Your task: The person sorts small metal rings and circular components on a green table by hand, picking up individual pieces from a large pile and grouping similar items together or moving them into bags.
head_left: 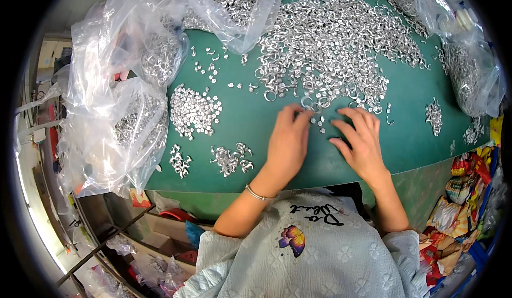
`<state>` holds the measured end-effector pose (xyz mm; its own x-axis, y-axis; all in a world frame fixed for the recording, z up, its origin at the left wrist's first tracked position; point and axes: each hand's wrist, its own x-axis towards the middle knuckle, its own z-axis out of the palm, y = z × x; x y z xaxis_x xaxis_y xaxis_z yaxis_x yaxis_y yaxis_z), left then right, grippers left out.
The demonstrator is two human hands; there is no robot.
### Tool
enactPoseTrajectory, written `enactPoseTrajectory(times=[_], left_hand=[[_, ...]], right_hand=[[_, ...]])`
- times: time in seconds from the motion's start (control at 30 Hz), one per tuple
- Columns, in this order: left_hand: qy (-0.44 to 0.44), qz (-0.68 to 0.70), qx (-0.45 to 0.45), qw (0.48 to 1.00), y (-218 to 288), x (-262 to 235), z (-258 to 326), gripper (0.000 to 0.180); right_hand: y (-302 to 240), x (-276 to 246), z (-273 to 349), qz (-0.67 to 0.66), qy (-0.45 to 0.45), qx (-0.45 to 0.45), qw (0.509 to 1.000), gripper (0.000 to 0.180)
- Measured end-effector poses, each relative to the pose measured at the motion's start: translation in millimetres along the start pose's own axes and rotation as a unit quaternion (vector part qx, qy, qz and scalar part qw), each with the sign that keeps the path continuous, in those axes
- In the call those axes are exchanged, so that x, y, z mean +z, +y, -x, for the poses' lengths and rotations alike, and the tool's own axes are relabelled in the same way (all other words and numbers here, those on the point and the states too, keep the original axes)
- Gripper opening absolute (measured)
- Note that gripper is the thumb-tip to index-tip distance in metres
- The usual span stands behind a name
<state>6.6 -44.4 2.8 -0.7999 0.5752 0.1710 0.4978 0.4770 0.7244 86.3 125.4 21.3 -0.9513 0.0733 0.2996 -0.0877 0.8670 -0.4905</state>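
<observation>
My left hand (289, 142) is at the near edge of a big heap of small silver metal pieces (325, 44), many of them curved or ring-shaped. Its fingers are drawn together and slightly blurred beside a ring-shaped piece (309, 102); whatever they pinch is hidden. To its right, my right hand (360, 142) hovers low with fingers spread and thumb apart, nothing visible in it. Between the two lie a few small flower-shaped pieces (321, 122). A round pile of similar small pieces (193, 111) sits to the left, with a cluster of curved pieces (230, 159) nearer me.
Clear plastic bags of metal pieces stand at the left (114, 122), back (237, 10) and right (466, 74) of the green table (242, 119). Small clusters lie at the near left (180, 161) and right (434, 117). Colourful packets (445, 215) fill the lower right beside the table.
</observation>
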Motion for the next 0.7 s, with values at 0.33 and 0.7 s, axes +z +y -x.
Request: enactPoseTrajectory(times=[0.33,0.7], left_hand=[[0.035,-0.039,-0.030,0.998,-0.8,-11.3,-13.2,0.030],[0.098,-0.084,-0.035,0.991,-4.9,-14.3,-2.3,0.038]], right_hand=[[0.5,13.1,-28.1,0.012,-0.004,-0.042,0.999,0.026],[7.2,12.1,-23.7,-0.011,0.049,0.002,0.999,0.020]])
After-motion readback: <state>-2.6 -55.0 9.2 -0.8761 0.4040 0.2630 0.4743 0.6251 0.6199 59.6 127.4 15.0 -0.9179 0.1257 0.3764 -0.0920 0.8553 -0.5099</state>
